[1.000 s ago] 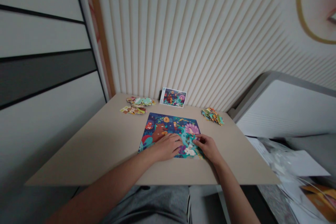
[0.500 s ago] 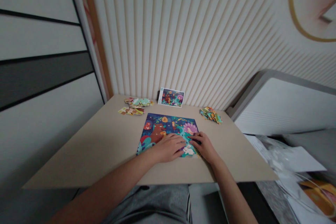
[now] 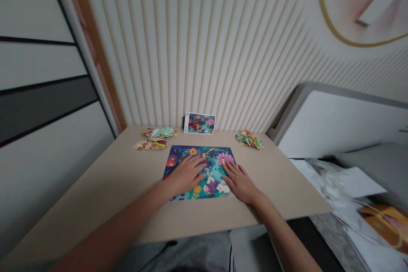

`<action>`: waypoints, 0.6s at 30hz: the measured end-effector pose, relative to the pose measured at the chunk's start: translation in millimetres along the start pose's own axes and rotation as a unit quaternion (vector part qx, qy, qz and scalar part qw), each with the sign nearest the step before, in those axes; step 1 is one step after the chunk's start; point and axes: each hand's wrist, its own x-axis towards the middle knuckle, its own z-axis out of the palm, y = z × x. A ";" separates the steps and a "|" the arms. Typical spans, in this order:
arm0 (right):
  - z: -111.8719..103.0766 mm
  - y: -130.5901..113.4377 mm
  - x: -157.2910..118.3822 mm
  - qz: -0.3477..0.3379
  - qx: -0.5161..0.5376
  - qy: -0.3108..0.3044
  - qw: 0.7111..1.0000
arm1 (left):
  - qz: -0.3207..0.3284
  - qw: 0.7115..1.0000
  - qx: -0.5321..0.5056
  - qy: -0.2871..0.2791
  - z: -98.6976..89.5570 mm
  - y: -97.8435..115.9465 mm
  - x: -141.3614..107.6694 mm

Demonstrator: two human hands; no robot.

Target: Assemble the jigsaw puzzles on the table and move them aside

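A colourful puzzle picture (image 3: 214, 170) with white rabbits and a pink peacock lies flat on the beige table (image 3: 127, 187). Across its left and middle part rests my left hand (image 3: 188, 173), fingers spread, hiding part of the picture. My right hand (image 3: 239, 180) lies open over the puzzle's right edge, its fingertips by the peacock. Neither hand holds anything. Behind the puzzle, a small card (image 3: 199, 123) showing the same kind of scene leans upright at the wall.
Piles of loose pieces sit at the back left (image 3: 159, 133) and just in front of it (image 3: 150, 145). Another pile (image 3: 249, 140) is at the back right. Papers and a clear bag (image 3: 331, 182) lie beyond the table's right edge, near a white headboard (image 3: 344, 123).
My left hand has moved left across the puzzle and spread its fingers. The fingers of my right hand have straightened and lie flatter. The camera view has shifted and tilted.
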 end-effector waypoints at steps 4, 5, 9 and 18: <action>-3.5 -2.1 0.4 -0.001 0.010 -0.013 1.000 | -0.027 0.995 0.074 -0.067 -11.6 -59.5 -19.1; -4.7 -3.2 0.0 -0.001 0.011 -0.013 1.000 | -0.023 0.992 0.083 -0.087 -11.2 -70.6 -24.4; -9.6 -7.7 -2.2 0.006 0.020 -0.016 1.000 | -0.024 0.988 0.096 -0.117 1.5 -91.2 -41.4; -15.3 -3.8 -2.3 -0.003 0.056 -0.018 0.998 | -0.025 0.989 0.119 -0.085 23.3 -97.2 -55.9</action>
